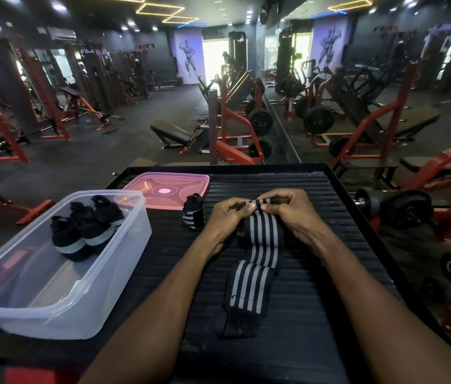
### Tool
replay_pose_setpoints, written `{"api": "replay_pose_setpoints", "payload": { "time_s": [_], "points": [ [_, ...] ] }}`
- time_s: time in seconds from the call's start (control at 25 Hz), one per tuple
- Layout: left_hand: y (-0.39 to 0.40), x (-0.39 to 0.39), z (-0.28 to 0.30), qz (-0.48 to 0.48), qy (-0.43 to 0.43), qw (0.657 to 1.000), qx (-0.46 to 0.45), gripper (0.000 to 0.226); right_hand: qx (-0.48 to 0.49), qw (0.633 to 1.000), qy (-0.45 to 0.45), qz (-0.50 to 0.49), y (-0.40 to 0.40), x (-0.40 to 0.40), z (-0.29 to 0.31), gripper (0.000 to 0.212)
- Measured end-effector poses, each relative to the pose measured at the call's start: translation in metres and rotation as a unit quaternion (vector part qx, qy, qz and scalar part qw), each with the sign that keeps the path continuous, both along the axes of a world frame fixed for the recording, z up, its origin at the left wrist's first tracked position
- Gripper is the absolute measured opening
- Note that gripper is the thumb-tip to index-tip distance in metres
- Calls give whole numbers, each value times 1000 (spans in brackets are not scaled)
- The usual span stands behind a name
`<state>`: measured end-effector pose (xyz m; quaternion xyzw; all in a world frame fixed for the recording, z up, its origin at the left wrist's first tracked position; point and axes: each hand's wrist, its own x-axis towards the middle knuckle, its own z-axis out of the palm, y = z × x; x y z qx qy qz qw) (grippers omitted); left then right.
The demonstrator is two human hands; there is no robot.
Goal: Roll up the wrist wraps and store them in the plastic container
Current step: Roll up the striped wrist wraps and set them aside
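The far end of the striped wrist wrap (263, 231) is being pinched between the fingertips of the left hand (225, 217) and the right hand (288, 210), both sets of fingers curled onto the fabric, apparently so that the first tight turn can be started; the rest is being left trailing flat from the fingers toward the body over the ribbed black platform (329, 245). A rolled wrap (193, 212) is being kept upright just left of the left fingers. Further left, the plastic container (102, 286) is being kept open, rolled wraps (86, 228) inside it, the pink lid (166, 189) beyond. No readable writing is being shown.
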<state>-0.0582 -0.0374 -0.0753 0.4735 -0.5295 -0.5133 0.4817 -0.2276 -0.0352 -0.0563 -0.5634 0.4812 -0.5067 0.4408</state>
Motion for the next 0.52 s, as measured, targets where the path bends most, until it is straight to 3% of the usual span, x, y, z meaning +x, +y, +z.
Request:
{"api": "replay_pose_setpoints", "payload": {
  "time_s": [0.12,0.28,0.44,0.52],
  "points": [
    [2,-2,1,23,17,999,-22,7,12,1000,-14,2,-3,0,-1,25],
    [0,-2,2,20,16,998,-56,22,55,998,21,-6,-2,-1,-2,6],
    [1,-4,-4,-11,40,999,14,16,-9,999,41,-13,-2,-4,-3,15],
    [1,-4,-5,3,21,1000,-5,14,-4,1000,29,-1,-2,-4,-3,21]
  ]
}}
